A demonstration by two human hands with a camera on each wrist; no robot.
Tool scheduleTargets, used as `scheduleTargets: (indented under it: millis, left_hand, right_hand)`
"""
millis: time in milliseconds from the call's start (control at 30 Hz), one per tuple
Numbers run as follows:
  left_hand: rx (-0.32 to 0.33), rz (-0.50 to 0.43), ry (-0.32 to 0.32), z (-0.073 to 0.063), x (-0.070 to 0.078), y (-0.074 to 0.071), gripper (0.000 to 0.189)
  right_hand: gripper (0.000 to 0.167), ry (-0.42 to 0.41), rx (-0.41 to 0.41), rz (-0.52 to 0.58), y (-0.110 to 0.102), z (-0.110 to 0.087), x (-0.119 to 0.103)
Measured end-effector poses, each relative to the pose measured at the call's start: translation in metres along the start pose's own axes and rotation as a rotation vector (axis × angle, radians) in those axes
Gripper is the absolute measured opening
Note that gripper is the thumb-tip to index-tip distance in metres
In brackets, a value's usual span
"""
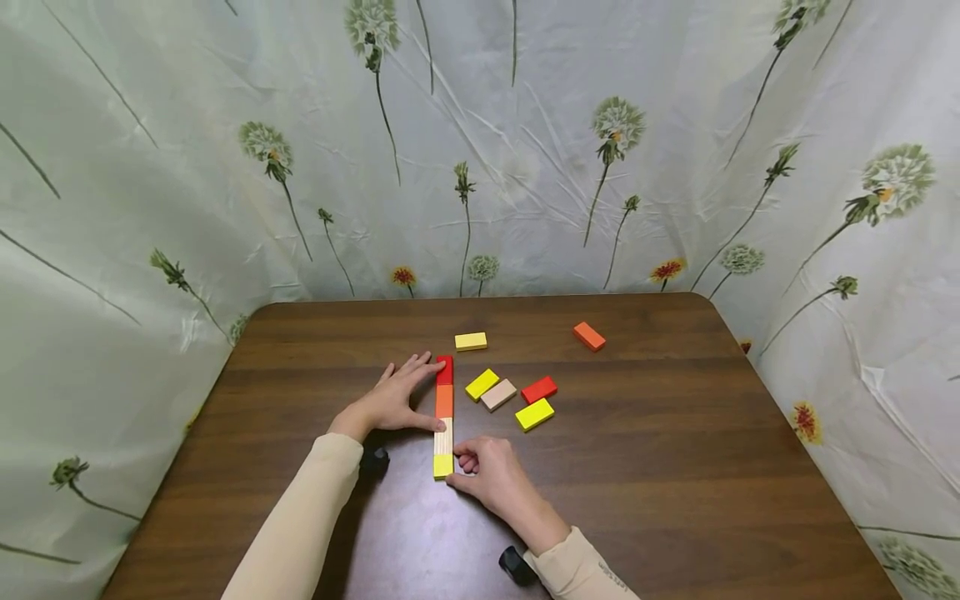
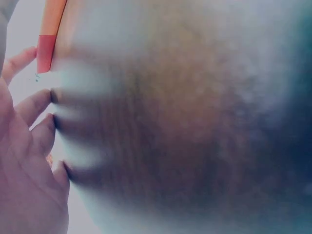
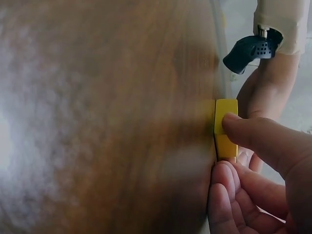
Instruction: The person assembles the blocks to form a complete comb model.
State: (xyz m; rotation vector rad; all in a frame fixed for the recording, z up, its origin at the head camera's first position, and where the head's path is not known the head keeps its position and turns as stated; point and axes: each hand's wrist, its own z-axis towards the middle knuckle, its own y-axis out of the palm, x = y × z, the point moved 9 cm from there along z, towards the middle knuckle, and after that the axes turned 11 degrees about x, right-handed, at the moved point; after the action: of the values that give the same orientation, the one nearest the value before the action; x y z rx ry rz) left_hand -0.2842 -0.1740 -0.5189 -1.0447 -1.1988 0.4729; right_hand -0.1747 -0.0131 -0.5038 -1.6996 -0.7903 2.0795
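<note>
A straight row of blocks runs away from me: a yellow block (image 1: 443, 467) nearest, then a plain wood block (image 1: 443, 437), an orange block (image 1: 445, 401) and a red block (image 1: 445, 371) at the far end. Along its left side my left hand (image 1: 393, 398) spreads its fingers, the index at the red block and the thumb at the wood one. In the left wrist view the other fingertips rest on the table. My right hand (image 1: 491, 475), fingers curled, holds the yellow block (image 3: 226, 117) between thumb and index finger at the row's near end.
Right of the row lie loose blocks: two bright yellow (image 1: 482, 384), one plain wood (image 1: 498, 395) and one red (image 1: 539, 390). Farther back are a pale yellow block (image 1: 471, 342) and an orange one (image 1: 588, 336). A flowered curtain (image 1: 525, 208) hangs behind the brown table (image 1: 675, 467).
</note>
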Motion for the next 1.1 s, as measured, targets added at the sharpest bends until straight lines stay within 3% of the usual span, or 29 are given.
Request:
scheduleTargets:
  millis: [267, 600, 1100]
  left_hand:
    - [-0.009, 0.014, 0.007, -0.011, 0.006, 0.002, 0.106]
    - [-0.031, 0.064, 0.015, -0.020, 0.018, 0.000, 0.131]
    - [-0.044, 0.094, -0.007, -0.024, 0.020, 0.002, 0.138]
  right_hand:
    - [0.032, 0.021, -0.021, 0.018, 0.001, -0.001, 0.002]
    - [0.032, 0.024, -0.018, 0.042, 0.000, 0.002, 0.002]
    - [0.034, 0.030, -0.019, 0.039, 0.001, 0.003, 0.003]
